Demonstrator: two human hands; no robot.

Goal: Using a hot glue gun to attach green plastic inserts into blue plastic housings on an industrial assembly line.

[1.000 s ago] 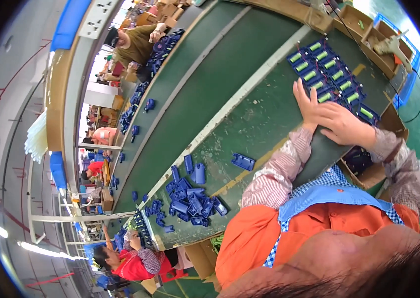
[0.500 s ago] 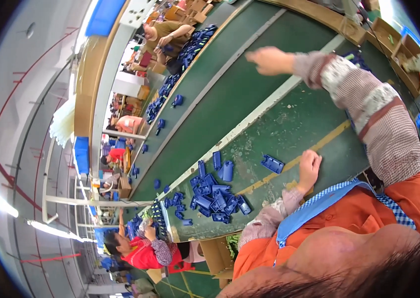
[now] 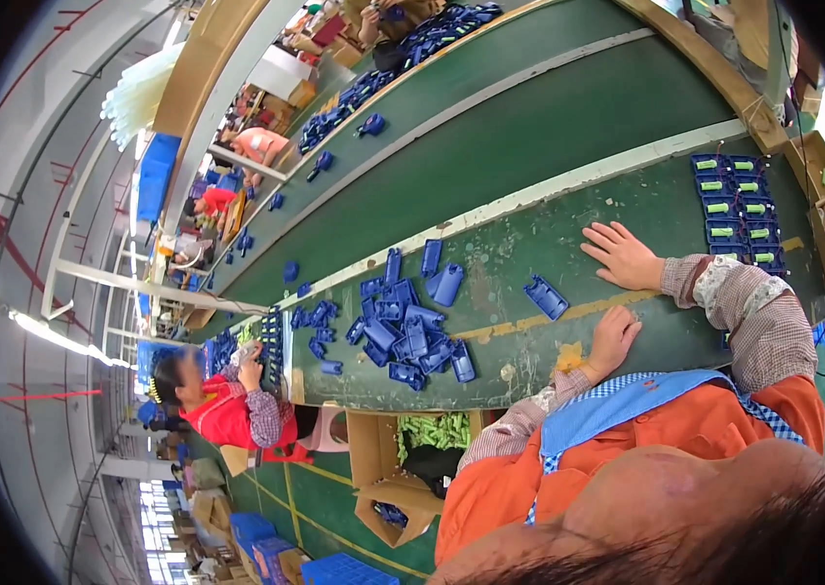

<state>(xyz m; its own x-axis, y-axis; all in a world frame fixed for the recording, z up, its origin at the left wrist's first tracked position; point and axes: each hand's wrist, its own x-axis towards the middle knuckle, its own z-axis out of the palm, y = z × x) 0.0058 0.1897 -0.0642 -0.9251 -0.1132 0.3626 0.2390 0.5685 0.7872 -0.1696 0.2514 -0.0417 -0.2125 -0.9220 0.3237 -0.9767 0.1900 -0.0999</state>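
Note:
My right hand [image 3: 624, 255] lies palm down on the green work table [image 3: 505, 361], fingers spread and nothing in them. Nearer my body, my left hand [image 3: 615, 336] rests on the tabletop with its fingers curled in, and no object shows in it. A single blue plastic shell [image 3: 546, 297] lies to the left of both hands, touching neither. Further left is a loose pile of similar blue shells [image 3: 416, 336]. Beyond my right hand, blue shells holding light-green cylinders [image 3: 736, 210] stand in two neat columns, with thin wires at some of them.
A pale rail [image 3: 529, 203] divides the table from a green conveyor belt [image 3: 490, 161]. Cardboard boxes [image 3: 822, 185] border the right end. Left of me, a person in red [image 3: 237, 414] works at the same bench. An open carton [image 3: 373, 453] with green pieces stands below the table edge.
My right hand has come back from over the belt onto the table, and its fingers are now spread. My left hand stays curled on the table. The view has turned, bringing the filled shells into full sight.

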